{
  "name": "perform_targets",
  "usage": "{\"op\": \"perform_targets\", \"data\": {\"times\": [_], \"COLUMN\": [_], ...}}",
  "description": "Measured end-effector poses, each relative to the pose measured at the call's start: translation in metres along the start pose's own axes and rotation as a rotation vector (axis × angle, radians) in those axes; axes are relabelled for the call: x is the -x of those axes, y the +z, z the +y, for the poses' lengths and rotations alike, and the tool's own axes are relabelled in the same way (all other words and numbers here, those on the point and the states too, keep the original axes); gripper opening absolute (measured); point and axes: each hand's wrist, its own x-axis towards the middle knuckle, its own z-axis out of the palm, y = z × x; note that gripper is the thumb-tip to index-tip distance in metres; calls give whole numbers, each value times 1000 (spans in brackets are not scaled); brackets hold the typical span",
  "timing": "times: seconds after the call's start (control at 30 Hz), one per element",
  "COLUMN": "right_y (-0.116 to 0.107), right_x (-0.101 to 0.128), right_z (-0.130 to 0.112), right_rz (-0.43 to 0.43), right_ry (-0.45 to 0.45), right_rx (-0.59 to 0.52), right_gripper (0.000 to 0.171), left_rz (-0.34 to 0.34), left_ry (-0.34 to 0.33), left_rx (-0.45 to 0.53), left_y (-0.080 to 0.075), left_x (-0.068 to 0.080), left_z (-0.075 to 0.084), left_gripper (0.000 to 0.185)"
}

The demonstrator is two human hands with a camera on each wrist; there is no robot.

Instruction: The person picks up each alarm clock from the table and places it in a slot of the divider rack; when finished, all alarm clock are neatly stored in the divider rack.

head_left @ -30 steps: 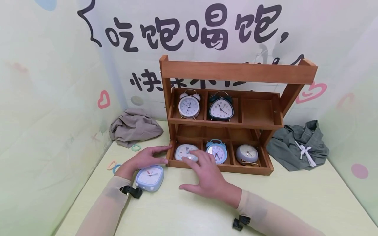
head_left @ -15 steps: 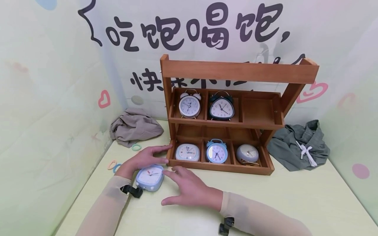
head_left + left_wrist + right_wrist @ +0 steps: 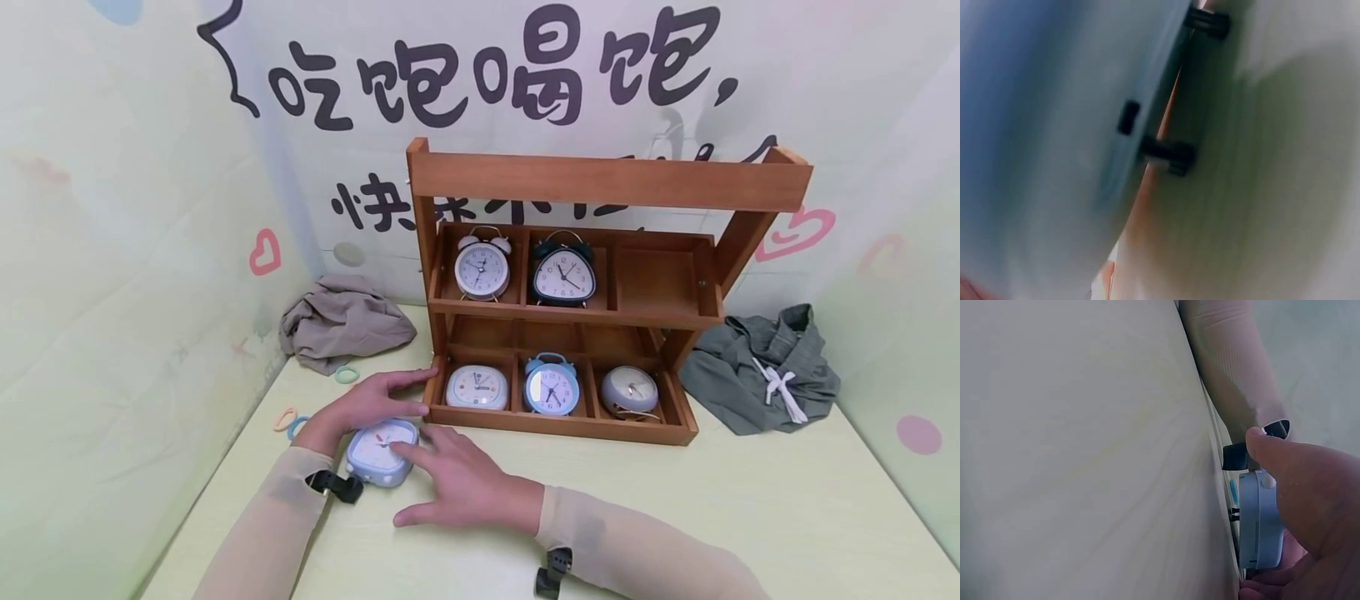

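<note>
A light-blue square alarm clock (image 3: 381, 454) lies face up on the table, in front of the wooden rack (image 3: 558, 429). My left hand (image 3: 367, 402) reaches over its far side, with thumb and fingertips at the rack's lower left corner. Spread wide, my right hand (image 3: 465, 483) is at the clock's right side; one finger lies over its face and the thumb is apart from it. In the right wrist view, the clock's side (image 3: 1260, 519) shows behind the thumb. The left wrist view is filled by the blue clock body (image 3: 1054, 144) with small black feet, blurred.
On the rack's upper tier stand a white twin-bell clock (image 3: 482, 271) and a dark triangular clock (image 3: 564, 277). Below are an oval clock (image 3: 477, 388), a blue clock (image 3: 551, 390) and a grey round clock (image 3: 629, 392). Cloths (image 3: 341, 325) and hair ties (image 3: 347, 375) lie around.
My right hand has moved left and toward me, from in front of the rack's lower tier to the light-blue clock on the table. My left hand has stayed at the rack's corner.
</note>
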Motion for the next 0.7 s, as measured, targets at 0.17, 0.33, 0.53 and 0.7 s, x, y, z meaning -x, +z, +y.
{"op": "perform_targets", "data": {"times": [0.17,0.33,0.53,0.7], "right_y": [-3,-7,-10,-13], "right_x": [6,16,29,38], "right_z": [3,6,9,11], "right_rz": [-23,-28,-32,-38], "right_ry": [24,41,47,50], "right_rx": [-21,-29,-31,-39], "right_gripper": [92,90,91,90], "left_rz": [4,1,6,4], "left_ry": [-12,-33,-34,-27], "left_rx": [-1,1,-9,-14], "left_y": [1,1,-1,0], "left_x": [0,-1,0,-1], "left_z": [2,3,3,2], "left_gripper": [71,72,73,73]}}
